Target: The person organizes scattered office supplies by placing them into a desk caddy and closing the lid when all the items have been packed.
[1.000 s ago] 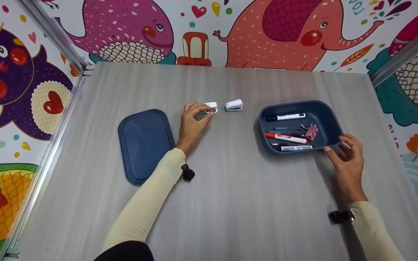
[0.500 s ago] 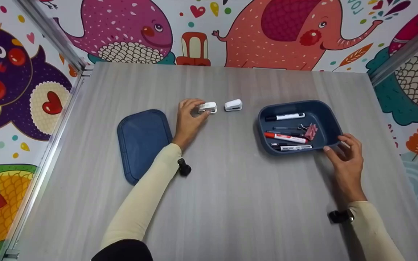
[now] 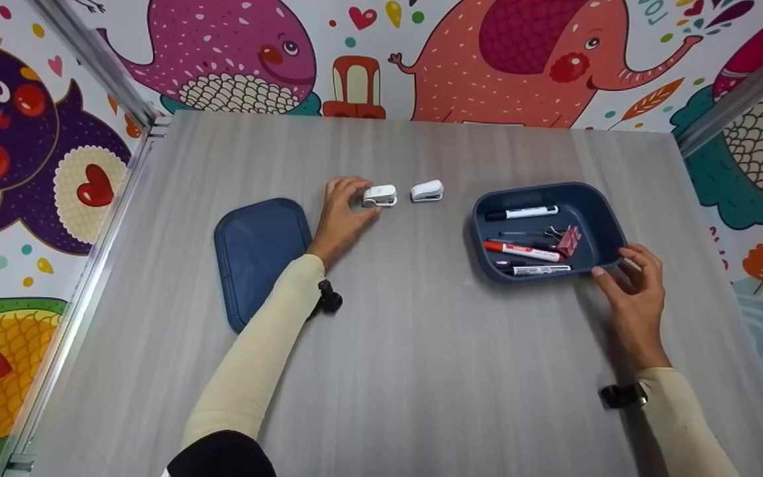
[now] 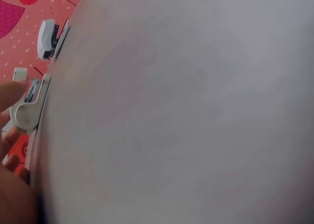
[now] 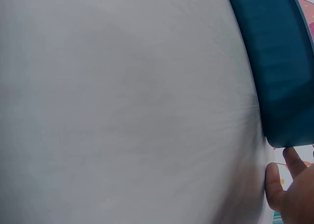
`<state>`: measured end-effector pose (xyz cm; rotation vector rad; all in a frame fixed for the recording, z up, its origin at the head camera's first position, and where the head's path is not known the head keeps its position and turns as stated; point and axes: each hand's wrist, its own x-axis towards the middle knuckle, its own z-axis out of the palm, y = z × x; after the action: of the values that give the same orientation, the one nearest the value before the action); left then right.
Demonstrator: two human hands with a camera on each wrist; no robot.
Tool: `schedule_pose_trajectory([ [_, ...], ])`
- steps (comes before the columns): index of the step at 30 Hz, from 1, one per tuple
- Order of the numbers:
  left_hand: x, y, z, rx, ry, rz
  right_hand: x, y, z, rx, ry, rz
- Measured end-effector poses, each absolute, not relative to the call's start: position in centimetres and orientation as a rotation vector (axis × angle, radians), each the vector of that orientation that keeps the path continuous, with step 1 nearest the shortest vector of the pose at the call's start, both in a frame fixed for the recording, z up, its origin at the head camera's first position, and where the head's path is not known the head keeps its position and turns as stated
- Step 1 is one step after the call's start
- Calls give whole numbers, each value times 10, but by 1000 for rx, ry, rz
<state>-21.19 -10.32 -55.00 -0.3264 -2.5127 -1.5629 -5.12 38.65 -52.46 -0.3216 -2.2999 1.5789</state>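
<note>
On the table, a small white stapler [image 3: 380, 195] lies between the thumb and fingers of my left hand [image 3: 342, 215]. The thumb is at its near side and the fingertips by its far left end. In the left wrist view the thumb overlaps the stapler [image 4: 29, 111]. A second white stapler [image 3: 427, 191] lies just to the right. My right hand [image 3: 640, 305] rests its fingertips against the near right corner of a dark blue box [image 3: 610, 218]; the right wrist view shows one fingertip at the end of the box [image 5: 279, 76].
Inside the box lie a black-and-white marker [image 3: 524, 212], a red marker [image 3: 520, 250], another marker [image 3: 540, 269] and a pink binder clip [image 3: 569, 241]. A dark blue lid [image 3: 262, 258] lies at the left, partly under the left forearm. Patterned walls border the table.
My left hand has drawn back a little to the left, uncovering more of the stapler, which stays in place. The right hand and the box have not moved.
</note>
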Motion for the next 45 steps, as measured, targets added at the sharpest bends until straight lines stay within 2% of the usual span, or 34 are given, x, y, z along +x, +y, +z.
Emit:
schedule_pose_trajectory([
  [6, -221, -108, -560, -351, -2523, -1535, -51, 386, -524, -301, -2293, 1579],
  [13, -215, -107, -545, -323, -2584, -1563, -51, 386, -524, -319, -2306, 1574],
  [45, -210, -106, -542, -160, -2571, -1701, -51, 386, -524, -358, -2294, 1628],
])
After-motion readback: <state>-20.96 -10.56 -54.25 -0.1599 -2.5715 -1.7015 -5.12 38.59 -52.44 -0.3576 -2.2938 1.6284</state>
